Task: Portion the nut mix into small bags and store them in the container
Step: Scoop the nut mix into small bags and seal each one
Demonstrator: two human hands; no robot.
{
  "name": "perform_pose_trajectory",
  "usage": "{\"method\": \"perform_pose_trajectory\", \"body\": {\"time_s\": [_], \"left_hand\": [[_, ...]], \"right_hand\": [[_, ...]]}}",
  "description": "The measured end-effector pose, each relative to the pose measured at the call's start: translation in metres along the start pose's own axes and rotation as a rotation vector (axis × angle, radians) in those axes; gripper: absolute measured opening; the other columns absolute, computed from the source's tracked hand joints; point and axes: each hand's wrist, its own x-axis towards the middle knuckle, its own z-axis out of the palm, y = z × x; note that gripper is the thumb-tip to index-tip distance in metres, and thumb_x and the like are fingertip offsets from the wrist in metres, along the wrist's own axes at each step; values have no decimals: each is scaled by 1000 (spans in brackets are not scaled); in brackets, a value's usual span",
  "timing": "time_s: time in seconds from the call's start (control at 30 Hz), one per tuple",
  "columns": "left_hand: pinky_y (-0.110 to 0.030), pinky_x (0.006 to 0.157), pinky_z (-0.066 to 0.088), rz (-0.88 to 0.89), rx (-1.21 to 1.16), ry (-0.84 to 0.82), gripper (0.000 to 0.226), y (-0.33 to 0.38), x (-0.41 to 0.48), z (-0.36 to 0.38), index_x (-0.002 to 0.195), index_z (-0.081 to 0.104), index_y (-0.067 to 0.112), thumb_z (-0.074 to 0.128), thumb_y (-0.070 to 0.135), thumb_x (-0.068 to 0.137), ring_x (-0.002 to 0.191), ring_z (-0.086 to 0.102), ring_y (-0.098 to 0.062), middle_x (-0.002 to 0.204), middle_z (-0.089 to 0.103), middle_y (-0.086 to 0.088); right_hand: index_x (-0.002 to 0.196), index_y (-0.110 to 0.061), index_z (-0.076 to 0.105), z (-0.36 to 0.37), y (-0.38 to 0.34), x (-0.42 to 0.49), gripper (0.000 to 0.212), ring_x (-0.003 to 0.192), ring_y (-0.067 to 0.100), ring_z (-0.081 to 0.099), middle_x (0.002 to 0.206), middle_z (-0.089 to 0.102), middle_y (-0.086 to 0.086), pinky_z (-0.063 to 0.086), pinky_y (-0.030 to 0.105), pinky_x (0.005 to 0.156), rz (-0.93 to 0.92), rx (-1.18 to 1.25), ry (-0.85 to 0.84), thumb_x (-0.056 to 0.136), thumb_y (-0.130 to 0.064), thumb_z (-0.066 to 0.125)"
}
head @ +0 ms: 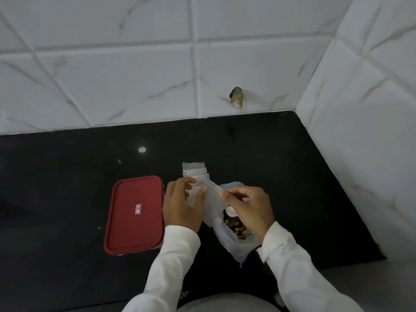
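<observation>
A small clear bag point(210, 199) is held just above the black worktop point(67, 172), low in the centre of the frame, between 2 hands. The left hand point(181, 207) is curled round the bag's left side, with thumb and fingers closed on the plastic. The right hand point(249, 208) pinches the bag's upper right corner. Each grip is therefore narrow and taken up by that 1 bag, which is tilted, its top edge slanting across the gap between the hands.

Below and partly behind the right hand, a larger open plastic bag point(234, 246) lies on the worktop, and brown nut mix point(235, 227) can be seen inside it. A small white object point(230, 211) shows at its mouth; it may be a scoop or cup, but too much of it is hidden to tell.

Just above the hands, a fanned stack of empty small bags point(194, 168) lies flat. Beside the left hand, at centre left, the red-lidded container point(135, 212) sits with its lid on, a small label at the lid's middle.

Both forearms are covered by white sleeves point(292, 266). White marbled tiles point(112, 75) fill the upper half and right side, and a chipped hole point(236, 97) is seen right of centre.
</observation>
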Motion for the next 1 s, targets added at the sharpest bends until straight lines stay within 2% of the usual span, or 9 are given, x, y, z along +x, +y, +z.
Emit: {"method": "perform_pose_trajectory", "body": {"time_s": [0.07, 0.2, 0.33, 0.47, 0.57, 0.8, 1.0], "left_hand": [[-19, 68, 52, -29, -56, -4, 16, -4, -6, -3, 93, 59, 31, 72, 35, 84, 76, 61, -2, 86, 62, 13], [-23, 69, 57, -212, -328, -142, 13, -6, -17, -4, 83, 68, 25, 71, 38, 85, 73, 70, -5, 76, 73, 8], [-17, 60, 55, -328, -499, -114, 12, -10, -23, -6, 84, 70, 16, 74, 27, 84, 71, 72, -10, 77, 74, 1], [-27, 66, 60, -343, -541, -112, 10, -18, -24, -7, 85, 72, 11, 76, 19, 83, 74, 74, -17, 77, 75, -3], [-35, 72, 61, -365, -552, -139, 7, -21, -26, -8, 87, 73, 11, 77, 15, 82, 76, 74, -19, 79, 75, -4], [-38, 77, 62, -394, -573, -154, 6, -20, -28, -11, 86, 73, 19, 74, 13, 85, 78, 74, -17, 81, 76, -2], [-39, 79, 61, -314, -489, -194, 4, -22, -29, -11, 85, 74, 23, 73, 19, 86, 80, 73, -15, 80, 75, 4]], "right_hand": [[87, -22, 76, 12, 1, -1, 12, 81, 0, 67, 87, 72, -10, 52, 12, 72, -13, -26, 34, 84, -33, 72], [84, -22, 76, 33, 1, -7, 11, 75, -1, 67, 77, 71, -14, 53, 16, 70, 19, -2, 18, 82, -33, 74], [85, -26, 73, 38, 3, -9, 8, 81, -3, 66, 81, 71, -16, 52, 14, 75, 27, -8, -51, 81, -33, 74], [88, -28, 75, 42, 5, -13, 10, 85, 2, 68, 86, 73, -13, 56, 28, 83, 60, 3, -83, 82, -36, 73], [89, -27, 75, 43, 6, -14, 9, 83, 3, 69, 86, 74, -11, 57, 33, 85, 90, 2, -70, 82, -32, 74], [86, -24, 75, 44, 6, -18, 11, 83, 0, 68, 85, 73, -11, 55, 27, 85, 102, -28, -112, 81, -33, 74], [85, -20, 75, 46, 6, -21, 7, 79, 1, 68, 82, 74, -10, 54, 22, 82, 83, -41, -157, 83, -26, 73]]}}
